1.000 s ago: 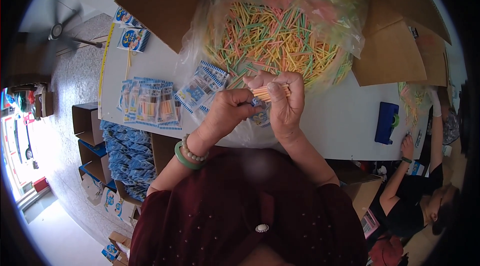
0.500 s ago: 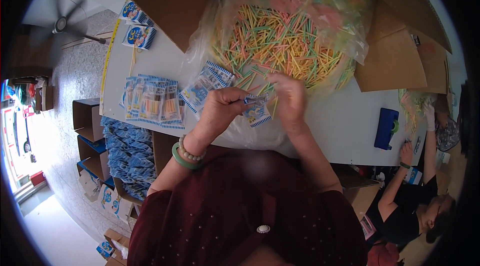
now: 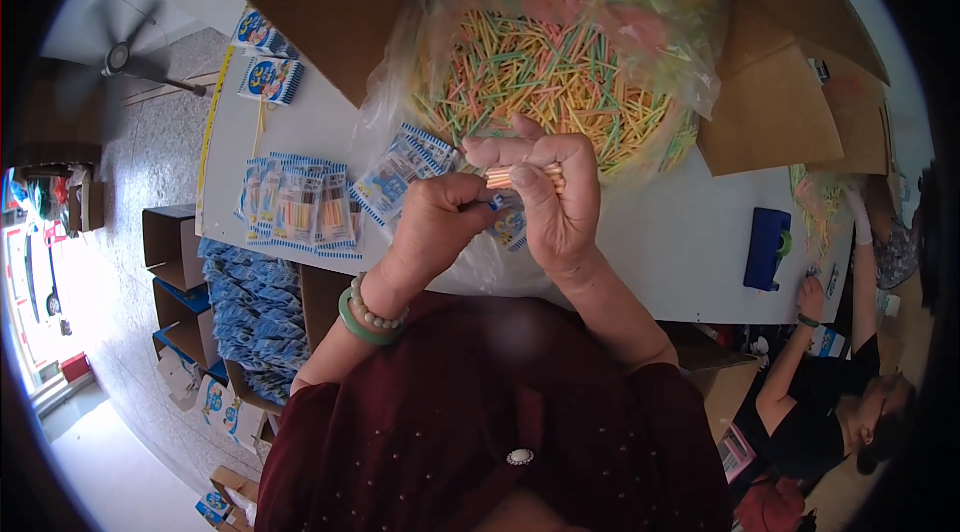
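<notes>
My left hand (image 3: 432, 227), with a green bangle and a bead bracelet at the wrist, is closed in a pinch on a small blue-and-white packet (image 3: 511, 227). Most of that packet is hidden behind my hands. Just beside it, my right hand (image 3: 566, 207) grips a small bundle of thin coloured sticks (image 3: 497, 176), pink and pale yellow, between thumb and fingers. Beyond both hands lies a large heap of loose yellow, green and pink sticks (image 3: 560, 77) in a clear plastic bag. Several flat packets (image 3: 400, 172) lie left of the bag.
More filled packets (image 3: 300, 207) overlap on the white table (image 3: 640, 272). A blue tape dispenser (image 3: 767, 250) stands at the right. Cardboard flaps (image 3: 335, 7) flank the bag. Below the table's left edge is a carton of blue packets (image 3: 250, 307). A co-worker (image 3: 815, 422) reaches in at the right.
My right hand, blurred near the heap before, now shows a bundle of sticks in its fingers, close to my left hand. My left hand still pinches the packet.
</notes>
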`<action>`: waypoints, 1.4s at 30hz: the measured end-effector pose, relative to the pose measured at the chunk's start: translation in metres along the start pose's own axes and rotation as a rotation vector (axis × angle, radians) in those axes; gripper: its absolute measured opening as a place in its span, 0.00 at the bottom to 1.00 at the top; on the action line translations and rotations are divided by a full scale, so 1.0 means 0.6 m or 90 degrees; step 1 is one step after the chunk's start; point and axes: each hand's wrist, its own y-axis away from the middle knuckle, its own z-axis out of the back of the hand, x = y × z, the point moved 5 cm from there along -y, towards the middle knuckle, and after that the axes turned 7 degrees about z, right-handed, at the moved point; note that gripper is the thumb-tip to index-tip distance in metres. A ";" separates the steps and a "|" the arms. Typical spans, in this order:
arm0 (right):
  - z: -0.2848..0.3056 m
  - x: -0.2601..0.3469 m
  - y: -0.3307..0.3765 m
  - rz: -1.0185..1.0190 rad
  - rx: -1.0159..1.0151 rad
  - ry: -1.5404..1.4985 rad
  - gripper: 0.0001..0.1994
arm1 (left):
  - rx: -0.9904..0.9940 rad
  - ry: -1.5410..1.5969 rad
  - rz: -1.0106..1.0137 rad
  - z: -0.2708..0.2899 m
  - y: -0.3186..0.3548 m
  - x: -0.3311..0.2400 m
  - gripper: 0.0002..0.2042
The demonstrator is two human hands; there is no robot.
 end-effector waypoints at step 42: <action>0.005 -0.001 0.047 -0.010 0.337 0.609 0.21 | 0.120 0.248 -0.129 -0.036 -0.001 0.019 0.10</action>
